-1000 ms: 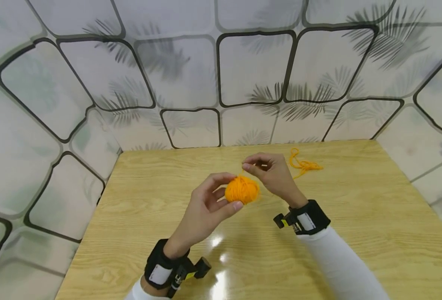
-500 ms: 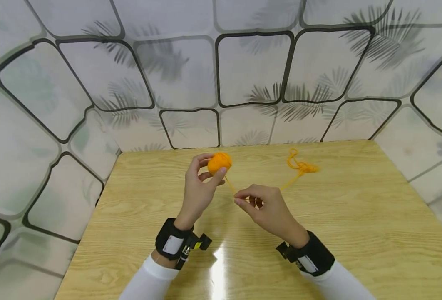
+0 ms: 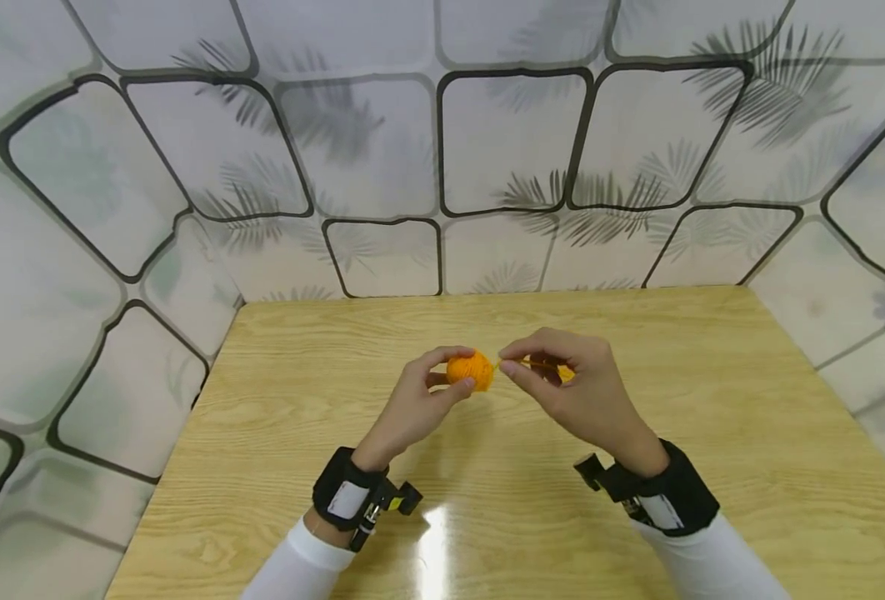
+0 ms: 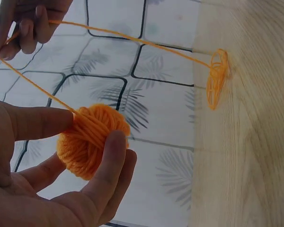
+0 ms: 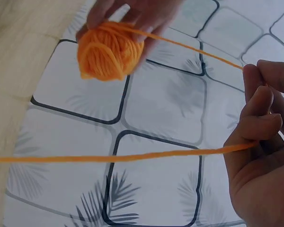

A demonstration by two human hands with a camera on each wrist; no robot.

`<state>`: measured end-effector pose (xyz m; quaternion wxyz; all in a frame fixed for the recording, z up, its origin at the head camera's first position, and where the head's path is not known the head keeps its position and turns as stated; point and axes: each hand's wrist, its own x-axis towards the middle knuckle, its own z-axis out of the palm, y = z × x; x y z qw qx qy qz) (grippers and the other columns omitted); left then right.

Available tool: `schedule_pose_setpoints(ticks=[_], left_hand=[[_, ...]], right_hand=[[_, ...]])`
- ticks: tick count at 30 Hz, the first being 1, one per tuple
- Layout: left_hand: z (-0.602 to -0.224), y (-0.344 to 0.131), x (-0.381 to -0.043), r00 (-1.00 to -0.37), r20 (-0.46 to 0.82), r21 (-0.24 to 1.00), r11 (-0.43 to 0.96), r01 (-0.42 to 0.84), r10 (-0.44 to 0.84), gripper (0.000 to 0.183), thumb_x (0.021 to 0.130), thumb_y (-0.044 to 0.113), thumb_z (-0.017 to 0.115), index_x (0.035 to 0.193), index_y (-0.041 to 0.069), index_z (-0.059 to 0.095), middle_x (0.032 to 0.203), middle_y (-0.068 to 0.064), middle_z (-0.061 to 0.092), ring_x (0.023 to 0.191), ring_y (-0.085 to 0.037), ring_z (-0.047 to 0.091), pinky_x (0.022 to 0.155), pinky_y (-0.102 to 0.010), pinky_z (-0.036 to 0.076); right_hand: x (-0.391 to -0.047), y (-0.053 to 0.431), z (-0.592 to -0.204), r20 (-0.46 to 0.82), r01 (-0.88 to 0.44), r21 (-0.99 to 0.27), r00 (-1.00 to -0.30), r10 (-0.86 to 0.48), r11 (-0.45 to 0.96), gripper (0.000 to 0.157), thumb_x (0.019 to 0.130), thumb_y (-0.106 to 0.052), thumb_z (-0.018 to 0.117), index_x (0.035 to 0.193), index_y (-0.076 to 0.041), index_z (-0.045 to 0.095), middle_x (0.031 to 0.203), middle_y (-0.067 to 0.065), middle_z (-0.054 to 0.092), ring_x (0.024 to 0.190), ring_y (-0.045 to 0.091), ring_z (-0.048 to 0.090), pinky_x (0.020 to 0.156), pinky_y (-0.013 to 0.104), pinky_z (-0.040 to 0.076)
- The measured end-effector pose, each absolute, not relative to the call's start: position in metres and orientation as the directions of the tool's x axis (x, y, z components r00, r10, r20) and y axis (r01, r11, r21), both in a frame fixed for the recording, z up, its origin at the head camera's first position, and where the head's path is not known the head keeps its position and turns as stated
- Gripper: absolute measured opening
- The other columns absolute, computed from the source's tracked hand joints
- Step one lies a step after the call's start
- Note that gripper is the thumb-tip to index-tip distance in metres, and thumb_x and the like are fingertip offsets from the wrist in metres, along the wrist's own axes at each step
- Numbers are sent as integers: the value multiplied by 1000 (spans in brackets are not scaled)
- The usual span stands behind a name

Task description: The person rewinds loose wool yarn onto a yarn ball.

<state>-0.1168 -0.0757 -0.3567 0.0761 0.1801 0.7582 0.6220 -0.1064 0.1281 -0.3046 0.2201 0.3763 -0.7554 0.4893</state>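
Note:
An orange ball of yarn (image 3: 470,371) is held between the thumb and fingers of my left hand (image 3: 416,400), above the table. To its right, my right hand (image 3: 581,379) pinches the yarn strand (image 5: 194,48) between thumb and index finger. The strand runs taut from the ball to those fingertips, then passes through the curled lower fingers. In the left wrist view it stretches on to a loose tangle of yarn (image 4: 217,78) lying on the table. My right hand mostly hides that tangle in the head view.
A wood-grain table (image 3: 300,350) lies under both hands. Behind and beside it rise pale walls (image 3: 382,150) with dark outlined panels and leaf patterns. Each wrist wears a black strap (image 3: 348,492) with a small camera.
The ball rose to the left, then came back down to the right. My right hand dropped below the ball, then lifted to its right, still pinching the strand.

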Motion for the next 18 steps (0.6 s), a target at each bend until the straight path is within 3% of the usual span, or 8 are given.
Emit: schedule_pose_setpoints(ticks=[5, 11, 18], left_hand=[[-355, -76, -103, -871, 96, 982, 97, 162, 481, 36, 90, 11, 57, 126, 8, 52, 128, -8, 47, 101, -29, 56, 78, -35, 51], [-365, -76, -94, -799, 182, 980, -39, 195, 573, 35, 89, 15, 60, 123, 12, 51, 126, -6, 47, 104, -27, 55, 81, -39, 50], [-351, -77, -83, -795, 369, 928, -233, 290, 481, 39, 86, 4, 60, 122, 5, 46, 126, -15, 43, 106, -32, 53, 82, -45, 49]], right_hand=[[-122, 134, -291, 686, -746, -625, -665, -295, 230, 14, 81, 0, 64, 92, -8, 67, 77, -1, 61, 52, 9, 39, 45, 26, 33], [-150, 137, -303, 632, -688, -690, -724, -277, 224, 12, 84, -6, 64, 94, -6, 68, 83, 1, 65, 55, 15, 47, 48, 27, 39], [-152, 125, -324, 522, -588, -784, -798, -300, 200, 10, 84, -5, 63, 92, -2, 67, 88, 9, 65, 70, 25, 59, 65, 31, 52]])
